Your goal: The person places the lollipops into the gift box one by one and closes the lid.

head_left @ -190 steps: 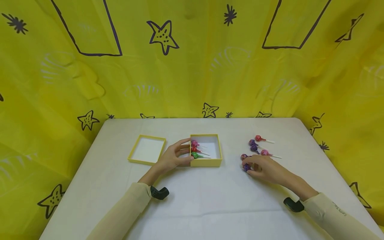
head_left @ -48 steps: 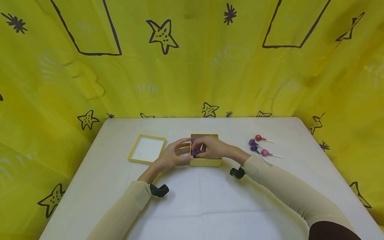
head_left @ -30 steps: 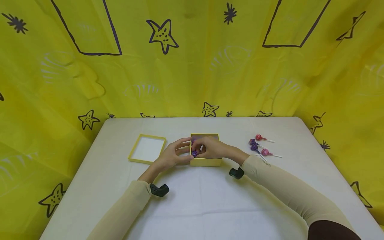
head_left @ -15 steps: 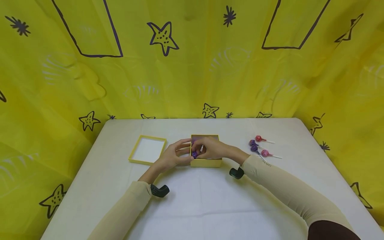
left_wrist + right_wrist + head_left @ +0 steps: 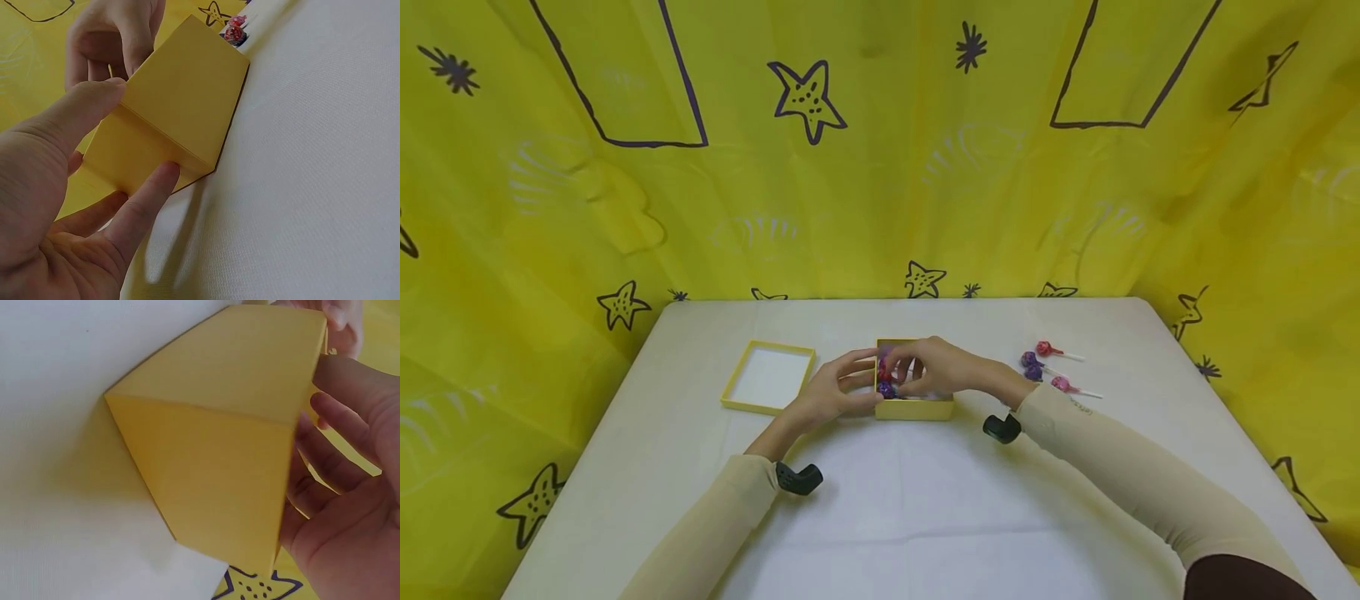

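Note:
A yellow box [image 5: 915, 410] with a white inside stands uncovered on the table. My left hand [image 5: 831, 390] holds it at its left end, thumb on the near corner and fingers along the side wall; the left wrist view shows the thumb [image 5: 100, 94] on the rim. Inside, at the left end, lie a purple lollipop [image 5: 886, 390] and a red lollipop [image 5: 883, 372]. My right hand [image 5: 942, 365] reaches into the box from the right, thumb and fingertips spread apart beside these lollipops. It covers much of the box's inside, and the right wrist view's box wall hides its fingertips.
To the right of the box lie several lollipops: a red lollipop [image 5: 1045, 347], purple lollipops [image 5: 1032, 369] and a pink lollipop [image 5: 1062, 383]. The box's lid [image 5: 769, 377] lies inside-up at the left. A yellow curtain [image 5: 880, 183] hangs behind the white table [image 5: 940, 500].
Since the earliest frame, my right hand moved left into the box, and lollipops nearest the box left the table. Just now its fingers spread and drew slightly right, off the purple lollipop.

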